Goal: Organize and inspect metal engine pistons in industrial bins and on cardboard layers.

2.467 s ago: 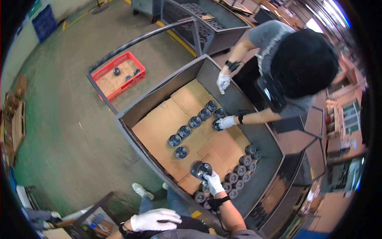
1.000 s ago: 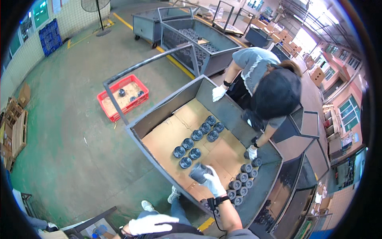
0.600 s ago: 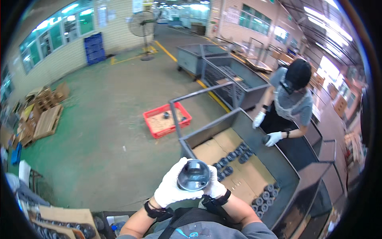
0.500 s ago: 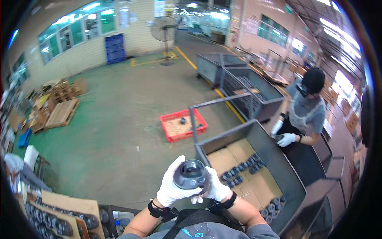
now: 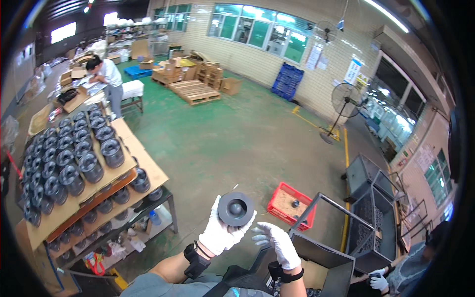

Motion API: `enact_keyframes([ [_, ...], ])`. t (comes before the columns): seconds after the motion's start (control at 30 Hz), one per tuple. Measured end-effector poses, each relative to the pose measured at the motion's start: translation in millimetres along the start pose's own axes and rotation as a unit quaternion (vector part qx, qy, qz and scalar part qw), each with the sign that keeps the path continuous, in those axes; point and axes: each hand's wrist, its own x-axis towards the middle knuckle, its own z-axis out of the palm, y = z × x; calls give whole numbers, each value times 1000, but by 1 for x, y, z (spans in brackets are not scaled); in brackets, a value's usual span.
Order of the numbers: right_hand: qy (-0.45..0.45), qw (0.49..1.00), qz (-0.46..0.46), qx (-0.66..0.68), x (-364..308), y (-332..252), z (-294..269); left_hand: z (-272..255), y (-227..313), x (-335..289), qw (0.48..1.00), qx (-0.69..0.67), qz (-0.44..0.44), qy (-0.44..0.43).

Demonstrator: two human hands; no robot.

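Note:
A dark grey round metal part point(image 5: 228, 218) with a wide flat rim and a recessed centre faces up in front of me. My left hand point(image 5: 218, 236), in a white glove, grips it from below and its left side. My right hand point(image 5: 278, 241), gloved too, is apart from the part, just to its right, with bent, parted fingers and nothing in them. To the left, several similar dark cylindrical parts point(image 5: 92, 167) stand in rows on a cardboard-covered rack point(image 5: 129, 148). Beneath my right forearm is a grey metal bin point(image 5: 341, 270) lined with cardboard, mostly hidden.
A red crate point(image 5: 282, 212) with sawdust-like filling and one dark part stands on the floor. Metal carts point(image 5: 363, 237) are at the right, near a co-worker's gloved hands point(image 5: 379, 281). Another person point(image 5: 111, 79) leans over a table. Wooden pallets point(image 5: 195, 91) and a standing fan point(image 5: 345, 101) are farther off.
My view has swung left, bringing the rack of parts into sight. My right hand has let go of the part and opened; the left still holds it, its face now turned differently.

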Motion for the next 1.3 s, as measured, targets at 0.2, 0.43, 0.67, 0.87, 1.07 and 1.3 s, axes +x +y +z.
enact_keyframes([
  [0.2, -134, 990, -40, 9, 2, -2, 16, -6, -4, -54, 995, -60, -35, -66],
  [0.43, -205, 977, -35, -36, 12, 13, 31, 0, -16, -98, 924, 295, 241, 33],
  [0.67, -200, 979, -44, -21, 11, 13, 29, -4, -4, -84, 935, 302, 157, -102],
  [0.87, -93, 987, -99, -87, 5, 9, 17, 15, -7, -49, 995, 58, -74, -44],
  [1.07, 49, 982, -157, -90, -7, 5, 11, 11, -14, -14, 976, 114, -176, -67],
  [1.3, 146, 969, -190, -58, -23, 13, 10, 24, -35, -3, 962, 197, -187, -30],
])
